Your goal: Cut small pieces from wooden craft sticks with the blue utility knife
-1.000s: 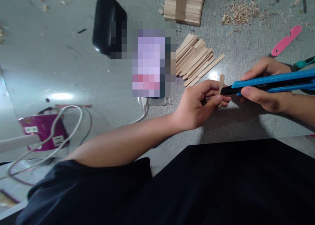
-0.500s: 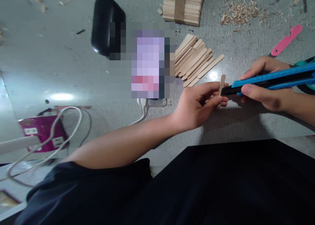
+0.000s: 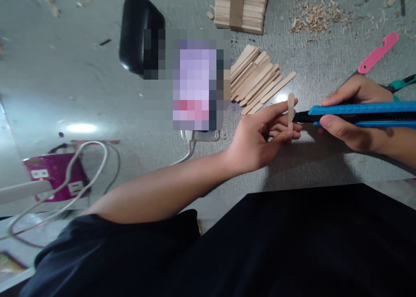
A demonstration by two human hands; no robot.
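Observation:
My left hand [image 3: 260,134] pinches a short wooden craft stick [image 3: 290,108] near its lower end, the stick standing nearly upright in the view. From the right, my right hand [image 3: 354,115] grips a blue and black utility knife [image 3: 367,114]. The knife's dark tip reaches the stick's right edge, just above my left thumb. Whether the blade is cutting into the wood cannot be made out. A loose pile of craft sticks [image 3: 258,76] lies just beyond my left hand.
Behind the pile is a banded bundle of craft sticks [image 3: 221,7]. Wood shavings [image 3: 318,17] and a pink-handled knife [image 3: 378,54] lie at right, near green-handled scissors [image 3: 404,82]. A blurred phone [image 3: 195,85], black case [image 3: 139,33], white cable [image 3: 105,154] and purple power strip [image 3: 58,175] are left.
The craft stick has turned more upright and its face shows wider. My left index finger has lifted a little behind it. The utility knife has levelled out, its rear end dropping.

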